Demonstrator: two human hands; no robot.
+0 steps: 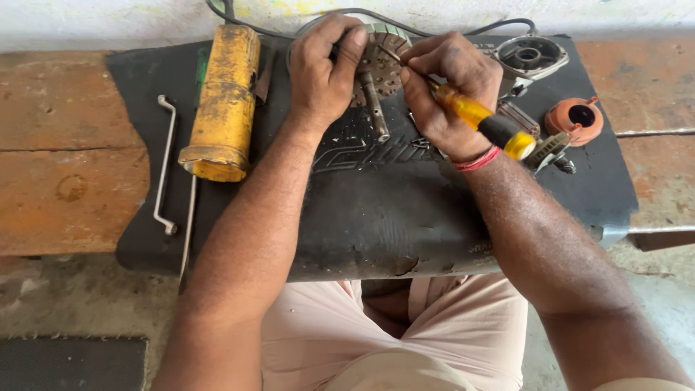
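Observation:
My left hand (322, 69) grips a round metal motor part (381, 69) with a fan disc and a shaft pointing toward me, at the far middle of a black rubber mat (405, 210). My right hand (441, 90) is closed around a screwdriver (485, 123) with a yellow and black handle. Its tip rests against the fan disc, next to my left fingers. A red thread band circles my right wrist.
A worn yellow tool housing (223, 101) lies on the mat's left, with a bent metal rod (165, 163) beside it. On the right sit a grey metal gear cover (531, 56), an orange round cap (577, 119) and small metal parts (550, 150). Black cable (434, 29) runs along the back. The mat rests on a rusty bench (65, 166).

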